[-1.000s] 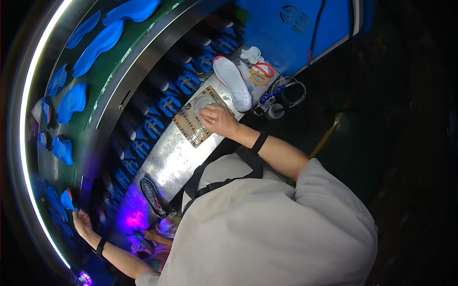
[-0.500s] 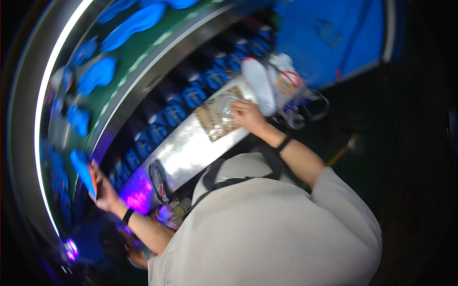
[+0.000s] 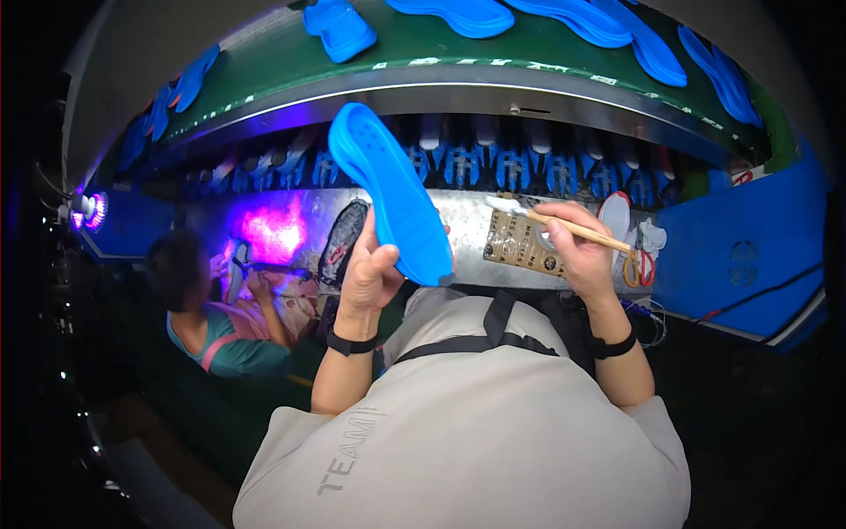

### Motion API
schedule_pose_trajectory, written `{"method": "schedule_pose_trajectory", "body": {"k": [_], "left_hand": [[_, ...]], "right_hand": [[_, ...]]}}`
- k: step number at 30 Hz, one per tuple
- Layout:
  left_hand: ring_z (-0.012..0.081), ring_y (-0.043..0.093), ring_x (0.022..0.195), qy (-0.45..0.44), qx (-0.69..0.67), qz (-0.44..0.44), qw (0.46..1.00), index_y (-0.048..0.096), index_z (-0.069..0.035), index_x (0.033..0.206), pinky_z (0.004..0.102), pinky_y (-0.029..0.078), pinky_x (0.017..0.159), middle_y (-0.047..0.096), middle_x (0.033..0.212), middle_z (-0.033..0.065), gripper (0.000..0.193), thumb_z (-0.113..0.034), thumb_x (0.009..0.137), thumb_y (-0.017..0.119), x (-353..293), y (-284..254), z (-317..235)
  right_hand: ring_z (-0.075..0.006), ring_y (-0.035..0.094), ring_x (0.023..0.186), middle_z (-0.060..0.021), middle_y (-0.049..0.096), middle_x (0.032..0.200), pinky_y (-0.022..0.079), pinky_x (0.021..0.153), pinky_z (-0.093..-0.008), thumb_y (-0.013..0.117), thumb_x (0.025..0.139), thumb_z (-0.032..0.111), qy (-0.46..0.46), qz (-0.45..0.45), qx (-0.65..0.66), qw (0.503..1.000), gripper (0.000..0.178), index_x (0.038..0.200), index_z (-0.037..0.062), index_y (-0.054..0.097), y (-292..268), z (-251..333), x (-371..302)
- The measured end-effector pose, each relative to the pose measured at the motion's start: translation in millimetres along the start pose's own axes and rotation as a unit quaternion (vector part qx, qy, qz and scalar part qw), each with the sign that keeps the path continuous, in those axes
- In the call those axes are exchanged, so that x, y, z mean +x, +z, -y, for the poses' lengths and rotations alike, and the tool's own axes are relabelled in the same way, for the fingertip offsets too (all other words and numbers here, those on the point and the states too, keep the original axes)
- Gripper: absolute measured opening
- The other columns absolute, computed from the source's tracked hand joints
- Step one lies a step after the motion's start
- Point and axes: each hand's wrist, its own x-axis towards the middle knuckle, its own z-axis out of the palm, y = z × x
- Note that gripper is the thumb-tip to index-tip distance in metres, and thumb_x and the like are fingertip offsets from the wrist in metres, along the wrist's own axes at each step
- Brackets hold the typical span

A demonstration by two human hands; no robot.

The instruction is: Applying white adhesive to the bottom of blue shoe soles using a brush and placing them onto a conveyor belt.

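Observation:
A blue shoe sole point(image 3: 392, 194) stands tilted in front of me, its hollow inner side facing up. My left hand point(image 3: 370, 269) grips it near the lower end, thumb on the near edge and the other fingers behind it. In my right hand point(image 3: 582, 251) is a wooden-handled brush point(image 3: 577, 229), its white bristles pointing left. Below the bristles a piece of brown cardboard point(image 3: 520, 242) lies on the metal bench point(image 3: 463, 216). Partly hidden behind my right hand rests a white shoe sole with a red edge point(image 3: 614, 216).
Beyond the bench runs a green conveyor belt point(image 3: 564, 55) carrying several blue soles point(image 3: 458, 13). Blue clamps point(image 3: 511, 167) line the space under it. A dark shoe point(image 3: 344, 242) lies left on the bench, scissors point(image 3: 646, 267) right. A co-worker point(image 3: 225, 309) handles a shoe under purple light.
My view has turned left to face the bench squarely. The blue sole has come from the belt side to in front of me. My right hand has lifted off the cardboard with the brush.

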Motion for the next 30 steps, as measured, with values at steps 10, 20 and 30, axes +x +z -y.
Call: {"method": "schedule_pose_trajectory", "body": {"k": [10, 20, 30], "left_hand": [[0.0346, 0.065, 0.114, -0.040, 0.027, 0.017, 0.999, 0.026, 0.002, 0.152, 0.0482, 0.055, 0.096, 0.059, 0.127, 0.0211, 0.102, -0.038, 0.075, 0.081, -20, 8, 15], [0.0325, 0.067, 0.109, -0.036, 0.044, 0.024, 0.998, 0.028, 0.003, 0.150, 0.0449, 0.057, 0.094, 0.060, 0.125, 0.0190, 0.102, -0.039, 0.073, 0.082, -14, 6, 5], [0.0313, 0.067, 0.110, -0.052, 0.059, 0.052, 0.996, 0.028, 0.004, 0.150, 0.0433, 0.056, 0.095, 0.059, 0.125, 0.0193, 0.105, -0.041, 0.072, 0.082, -9, 11, 11]], "right_hand": [[-0.0172, 0.062, 0.072, -0.0103, 0.069, 0.084, 0.048, 0.065, -0.0287, 0.067, 0.087, 0.003, -0.134, 0.073, -0.054, 0.987, 0.016, 0.101, -0.0013, 0.073, 42, 25, 40], [-0.0213, 0.064, 0.066, -0.0107, 0.068, 0.077, 0.051, 0.060, -0.0309, 0.068, 0.081, 0.000, -0.185, 0.111, -0.112, 0.970, 0.014, 0.094, 0.0005, 0.074, 36, 22, 26], [-0.0209, 0.066, 0.071, -0.0120, 0.070, 0.084, 0.052, 0.062, -0.0301, 0.069, 0.083, 0.001, -0.186, 0.042, -0.100, 0.977, 0.015, 0.097, -0.0007, 0.074, 32, 32, 36]]}}
